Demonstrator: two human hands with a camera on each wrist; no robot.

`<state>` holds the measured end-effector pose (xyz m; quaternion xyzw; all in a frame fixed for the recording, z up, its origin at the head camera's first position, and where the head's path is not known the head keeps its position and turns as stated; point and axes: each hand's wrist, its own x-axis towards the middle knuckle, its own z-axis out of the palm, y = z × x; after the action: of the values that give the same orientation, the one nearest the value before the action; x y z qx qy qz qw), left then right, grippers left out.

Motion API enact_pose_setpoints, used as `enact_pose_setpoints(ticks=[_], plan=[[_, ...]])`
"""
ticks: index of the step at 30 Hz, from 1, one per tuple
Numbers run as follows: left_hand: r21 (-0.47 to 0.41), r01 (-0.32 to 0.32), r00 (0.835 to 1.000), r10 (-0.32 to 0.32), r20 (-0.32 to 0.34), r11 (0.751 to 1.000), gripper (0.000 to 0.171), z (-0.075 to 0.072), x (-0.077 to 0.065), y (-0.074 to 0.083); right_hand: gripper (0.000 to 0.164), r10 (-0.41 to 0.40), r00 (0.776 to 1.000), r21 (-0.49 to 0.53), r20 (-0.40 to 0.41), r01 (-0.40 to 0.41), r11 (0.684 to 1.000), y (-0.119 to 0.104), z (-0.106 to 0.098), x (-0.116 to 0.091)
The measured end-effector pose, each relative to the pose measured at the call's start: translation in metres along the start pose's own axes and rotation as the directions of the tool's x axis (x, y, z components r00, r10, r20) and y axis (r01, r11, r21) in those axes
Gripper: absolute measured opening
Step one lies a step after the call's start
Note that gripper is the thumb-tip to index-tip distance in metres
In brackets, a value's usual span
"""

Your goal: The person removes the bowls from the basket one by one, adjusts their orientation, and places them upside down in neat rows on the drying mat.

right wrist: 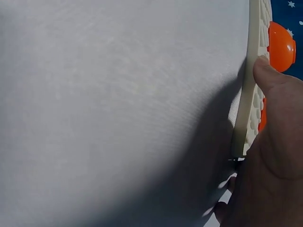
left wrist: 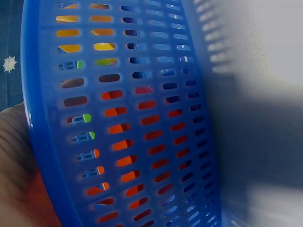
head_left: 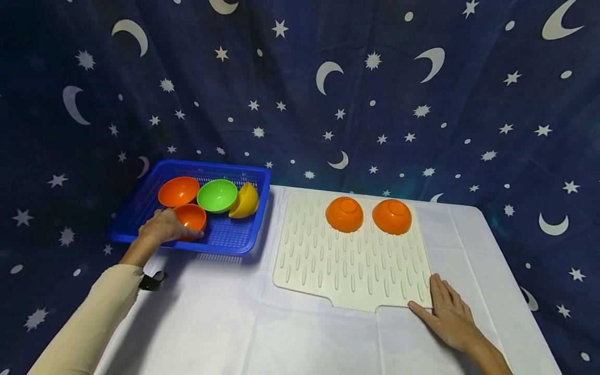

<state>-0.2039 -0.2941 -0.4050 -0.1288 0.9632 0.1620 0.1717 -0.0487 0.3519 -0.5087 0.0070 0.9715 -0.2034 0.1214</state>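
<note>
The head camera looks forward and down from above the near side of the tabletop [head_left: 211, 323], far enough back to take in basket [head_left: 261, 221], mat [head_left: 304, 250], both hands and the curtain [head_left: 300, 67] behind. The left wrist camera sits low and very near the basket's slotted outer wall, its picture turned sideways, sharing with the head view that basket and part of the left hand [head_left: 165, 226]. The right wrist camera, also turned sideways, skims close over the white cloth [right wrist: 118, 94], sharing the mat's edge, the right hand [head_left: 450, 317], orange bowls [head_left: 344, 214] and a strip of curtain.
</note>
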Motion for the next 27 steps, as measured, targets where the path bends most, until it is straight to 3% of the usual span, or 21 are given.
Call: enact_pose_setpoints(ticks=[8, 16, 22, 27], plan=[[-0.008, -0.043, 0.995, 0.042, -0.086, 0.999, 0.112, 0.004, -0.002, -0.007, 0.111, -0.010, 1.000, -0.022, -0.012, 0.009, 1.000, 0.001, 0.001, 0.000], [-0.029, -0.103, 0.972, 0.095, -0.215, 0.994, 0.117, 0.009, -0.009, -0.012, 0.108, -0.018, 1.000, 0.033, -0.023, 0.019, 0.999, 0.001, 0.003, 0.000], [-0.030, -0.162, 0.935, 0.144, -0.324, 0.986, 0.120, 0.015, -0.014, -0.012, 0.108, -0.015, 1.000, 0.069, -0.018, 0.016, 0.997, 0.001, 0.003, 0.000], [-0.077, -0.176, 0.902, 0.130, -0.413, 0.981, 0.122, 0.021, -0.018, -0.008, 0.109, -0.012, 1.000, 0.081, -0.011, 0.013, 0.997, 0.000, -0.001, 0.001]])
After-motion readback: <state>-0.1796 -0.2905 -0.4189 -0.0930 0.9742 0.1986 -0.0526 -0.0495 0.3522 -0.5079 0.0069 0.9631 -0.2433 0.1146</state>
